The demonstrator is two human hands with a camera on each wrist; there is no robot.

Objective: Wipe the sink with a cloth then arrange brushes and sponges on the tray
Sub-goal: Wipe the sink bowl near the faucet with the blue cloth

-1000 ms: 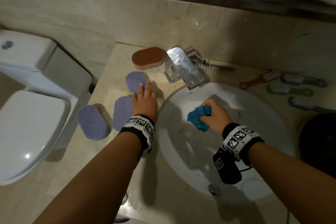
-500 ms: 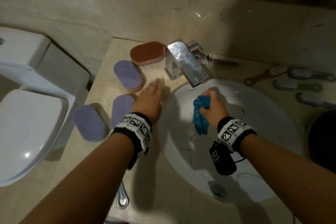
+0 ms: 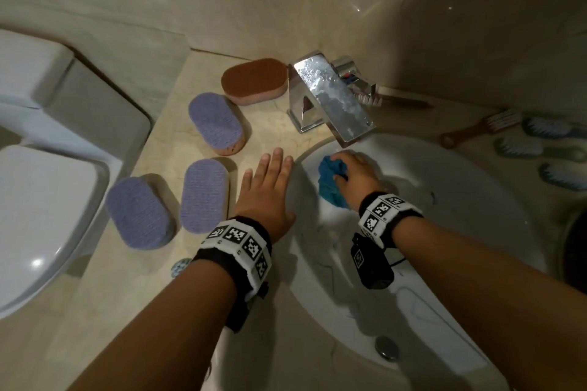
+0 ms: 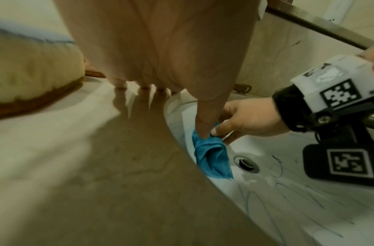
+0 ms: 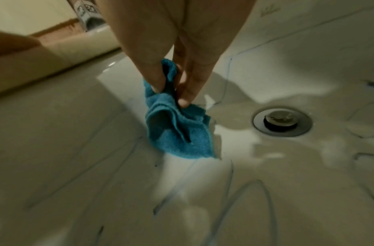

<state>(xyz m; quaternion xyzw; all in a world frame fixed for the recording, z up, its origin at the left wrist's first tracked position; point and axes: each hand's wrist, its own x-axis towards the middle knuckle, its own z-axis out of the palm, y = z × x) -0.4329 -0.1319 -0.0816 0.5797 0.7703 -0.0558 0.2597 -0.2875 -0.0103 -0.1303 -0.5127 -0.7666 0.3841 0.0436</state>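
Down in the white ceramic sink (image 3: 460, 232), the right hand (image 3: 355, 179) pinches a crumpled blue cloth (image 5: 177, 129), which hangs below its fingertips against the basin wall. Fingers straight, the left hand (image 3: 265, 197) rests flat on the beige marble counter (image 3: 273, 133) beside the rim.

I'm looking down into a bathroom: a white toilet (image 3: 47, 168) with its cistern sits at the left, beside a beige marble table (image 3: 152, 295) holding a round white sink (image 3: 476, 232) under a chrome faucet (image 3: 330, 98), with polished stone cladding the wall (image 3: 286, 3) behind.

Sponges (image 3: 209, 124) left of sink (image 3: 476, 225) (brushes (image 3: 536, 149) right)
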